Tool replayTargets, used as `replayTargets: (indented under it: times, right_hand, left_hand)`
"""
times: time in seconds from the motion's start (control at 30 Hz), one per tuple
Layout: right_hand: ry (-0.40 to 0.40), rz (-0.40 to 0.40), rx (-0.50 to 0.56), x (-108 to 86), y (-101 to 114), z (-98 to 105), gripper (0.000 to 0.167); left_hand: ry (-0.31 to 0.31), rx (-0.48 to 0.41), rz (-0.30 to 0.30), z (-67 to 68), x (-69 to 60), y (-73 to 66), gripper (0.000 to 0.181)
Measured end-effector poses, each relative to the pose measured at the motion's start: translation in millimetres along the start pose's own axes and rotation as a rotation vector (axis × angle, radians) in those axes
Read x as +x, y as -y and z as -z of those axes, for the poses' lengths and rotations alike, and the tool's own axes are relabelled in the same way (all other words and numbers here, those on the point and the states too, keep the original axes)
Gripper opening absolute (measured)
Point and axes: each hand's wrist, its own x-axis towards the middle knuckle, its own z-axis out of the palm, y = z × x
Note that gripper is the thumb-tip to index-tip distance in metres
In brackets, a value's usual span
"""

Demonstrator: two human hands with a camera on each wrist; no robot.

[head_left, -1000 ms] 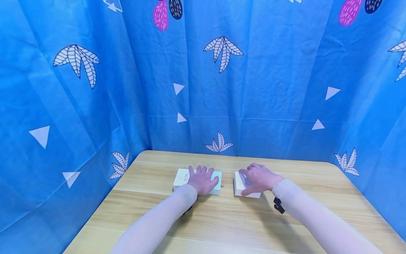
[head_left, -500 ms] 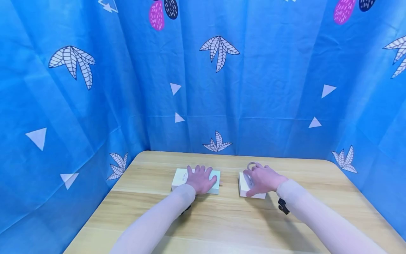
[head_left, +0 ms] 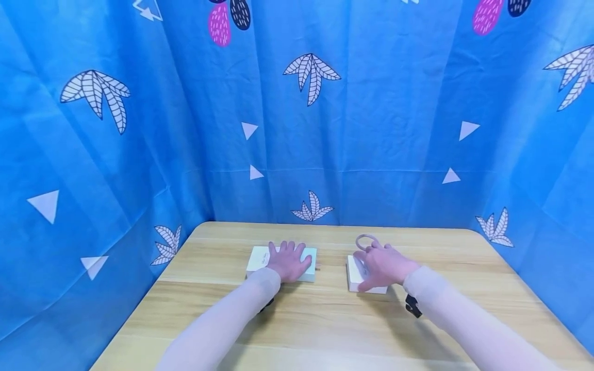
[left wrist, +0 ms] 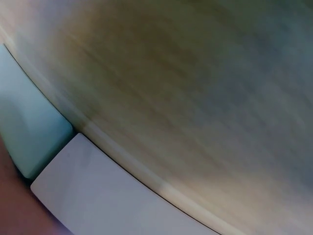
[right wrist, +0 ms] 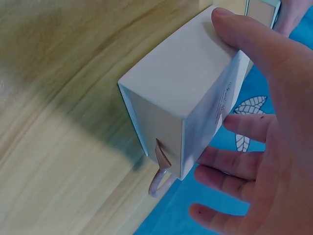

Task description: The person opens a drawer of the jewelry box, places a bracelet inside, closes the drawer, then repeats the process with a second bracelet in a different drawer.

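Observation:
My left hand (head_left: 286, 264) rests with spread fingers on a flat gift box, whose white part (head_left: 256, 257) and mint-green part (head_left: 308, 268) lie end to end. The left wrist view shows the seam between the white part (left wrist: 112, 191) and the green part (left wrist: 34, 117). To the right, my right hand (head_left: 382, 265) grips a smaller white box (head_left: 353, 275) from above, thumb on its near side. Small print marks the face under the fingers. In the right wrist view a pinkish ribbon loop (right wrist: 161, 183) comes out of the box's end.
Both boxes stand on a wood-grain table (head_left: 301, 330), towards its far side. A pinkish tab (head_left: 317, 267) sticks out from the left box's right end. A patterned blue curtain (head_left: 394, 129) hangs behind and at both sides. Black wrist mounts (head_left: 413, 305) show under the sleeves.
The small white box has shifted slightly right, away from the left box, with my right hand. A pinkish loop has come into view beyond its fingers. My left hand keeps its place.

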Motion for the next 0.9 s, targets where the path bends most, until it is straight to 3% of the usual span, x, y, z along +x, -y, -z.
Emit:
replayTargets:
  times: [0.3, 0.53, 0.9]
  right_hand:
    - [-0.029, 0.001, -0.022, 4.9, 10, -4, 0.09]
    - [-0.026, -0.004, -0.009, 4.3, 15, -2, 0.094]
    - [-0.002, -0.031, 0.087, -17.3, 0, 3, 0.088]
  left_hand:
    - [-0.001, -0.002, -0.005, 4.6, -6.4, 0.3, 0.07]
    - [0.003, 0.01, -0.001, 0.5, 1.7, 1.2, 0.071]
    - [0.016, 0.047, -0.04, 8.8, -2.1, -1.3, 0.072]
